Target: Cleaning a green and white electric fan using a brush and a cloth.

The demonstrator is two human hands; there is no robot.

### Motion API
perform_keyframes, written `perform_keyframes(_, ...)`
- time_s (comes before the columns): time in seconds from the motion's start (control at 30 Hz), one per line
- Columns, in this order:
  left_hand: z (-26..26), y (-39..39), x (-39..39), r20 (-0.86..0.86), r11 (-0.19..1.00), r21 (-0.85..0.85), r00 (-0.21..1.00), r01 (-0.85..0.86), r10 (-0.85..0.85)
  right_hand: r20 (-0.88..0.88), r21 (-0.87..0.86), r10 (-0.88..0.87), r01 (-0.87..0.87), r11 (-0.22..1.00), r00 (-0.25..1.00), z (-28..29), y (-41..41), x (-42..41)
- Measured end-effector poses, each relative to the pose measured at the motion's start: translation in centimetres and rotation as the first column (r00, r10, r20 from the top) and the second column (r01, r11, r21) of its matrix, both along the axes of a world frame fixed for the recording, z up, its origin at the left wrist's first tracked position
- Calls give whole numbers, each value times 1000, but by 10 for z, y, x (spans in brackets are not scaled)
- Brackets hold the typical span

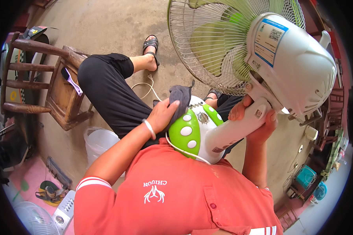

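Note:
A white and green electric fan (294, 64) lies tilted across my lap, its wire grille up and to the front, its round base (184, 132) against my belly. My right hand (260, 123) grips the fan's white neck (238, 129) just below the motor housing. A dark grey cloth (181, 101) is in my left hand (164, 114), pressed to the edge of the base. The white power cord (188, 152) loops around the base, and a plug (150, 77) lies on the floor beyond my thigh.
A wooden chair (32, 67) on the left bears a brush with a purple handle (73, 83). Beside my left thigh stands a translucent plastic bucket (101, 141). Another fan (35, 218) is at the lower left. Wooden chairs and a turquoise box (306, 177) stand along the right side.

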State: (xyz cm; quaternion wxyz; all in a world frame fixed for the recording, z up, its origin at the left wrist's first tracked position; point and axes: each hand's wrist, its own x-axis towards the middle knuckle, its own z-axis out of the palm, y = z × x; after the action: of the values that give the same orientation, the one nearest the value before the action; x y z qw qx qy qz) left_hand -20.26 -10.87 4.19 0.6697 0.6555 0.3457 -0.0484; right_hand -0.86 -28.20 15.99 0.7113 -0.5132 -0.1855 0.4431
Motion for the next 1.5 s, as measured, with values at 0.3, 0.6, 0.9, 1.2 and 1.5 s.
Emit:
perform_keyframes(0.3,57,-26,-14,78,733,633,922,249,-380,-36,31,9,-8,999,999,-11,1,-6)
perform_keyframes(0.6,7,11,36,297,680,-567,655,-464,695,80,-38,-93,96,995,992,-18,7,-4)
perform_keyframes(0.9,99,37,112,559,220,829,784,-515,-270,55,-20,-58,59,998,997,-22,13,-6)
perform_keyframes(1.2,-32,29,89,610,778,260,722,-573,328,-55,104,-106,111,988,993,-23,-13,-1)
perform_keyframes(1.5,40,35,105,439,573,-820,656,12,614,-76,58,-108,113,992,991,-29,-5,-1)
